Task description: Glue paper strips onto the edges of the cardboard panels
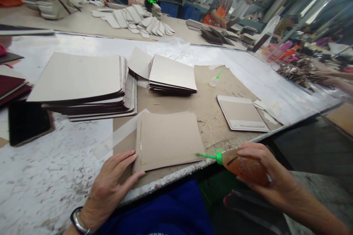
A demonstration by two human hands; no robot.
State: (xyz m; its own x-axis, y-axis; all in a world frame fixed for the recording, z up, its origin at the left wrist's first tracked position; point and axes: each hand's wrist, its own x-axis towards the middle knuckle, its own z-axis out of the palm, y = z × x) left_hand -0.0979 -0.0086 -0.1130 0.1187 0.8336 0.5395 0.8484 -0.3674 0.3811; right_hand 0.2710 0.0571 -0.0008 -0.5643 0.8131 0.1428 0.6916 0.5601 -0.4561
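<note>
A short stack of beige cardboard sheets [169, 137] lies near the table's front edge. Shiny wet lines of glue run down its left side and along its near edge. My left hand [109, 181] rests at the stack's left near corner, fingers stretched out along the side and thumb apart on the near edge. In my right hand [271, 170] is a squeeze glue bottle [244, 167] with amber contents and a green nozzle. The bottle is tipped on its side, its tip at the sheet's right near corner. A clear strip [121, 134] sticks out from behind the stack's left side.
Two piles of pale panels, one large [82, 77] and one smaller [172, 73], stand behind. A finished-looking panel [242, 114] lies right, a small green-tipped bottle [215, 80] beyond it. A phone [29, 121] lies left. Co-workers sit at the far table [79, 22].
</note>
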